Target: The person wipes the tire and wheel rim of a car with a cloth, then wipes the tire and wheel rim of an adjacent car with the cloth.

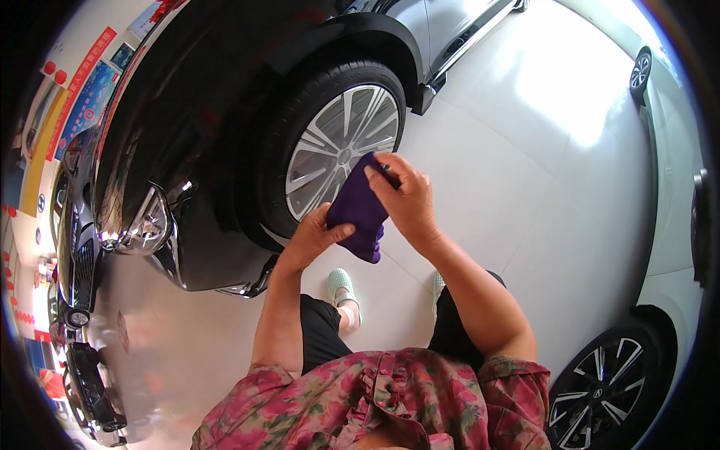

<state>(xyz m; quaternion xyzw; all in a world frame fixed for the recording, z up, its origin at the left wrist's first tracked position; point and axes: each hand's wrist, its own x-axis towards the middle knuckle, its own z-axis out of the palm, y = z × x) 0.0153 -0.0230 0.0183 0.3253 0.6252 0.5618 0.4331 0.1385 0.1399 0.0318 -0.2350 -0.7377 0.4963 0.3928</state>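
Observation:
A folded purple cloth is held up between my hands, in front of the wheel of a black car. My left hand grips its lower left edge, with the thumb lying over the front. At the cloth's top right corner, my right hand pinches the fabric between thumb and fingers. The cloth's lower right edge hangs in bunched folds. Part of the fingers of my left hand is hidden behind the cloth.
The black car fills the upper left, its headlight facing left. A light-coloured car stands along the right, its wheel at lower right. Glossy floor tiles lie between them. More cars and banners line the far left.

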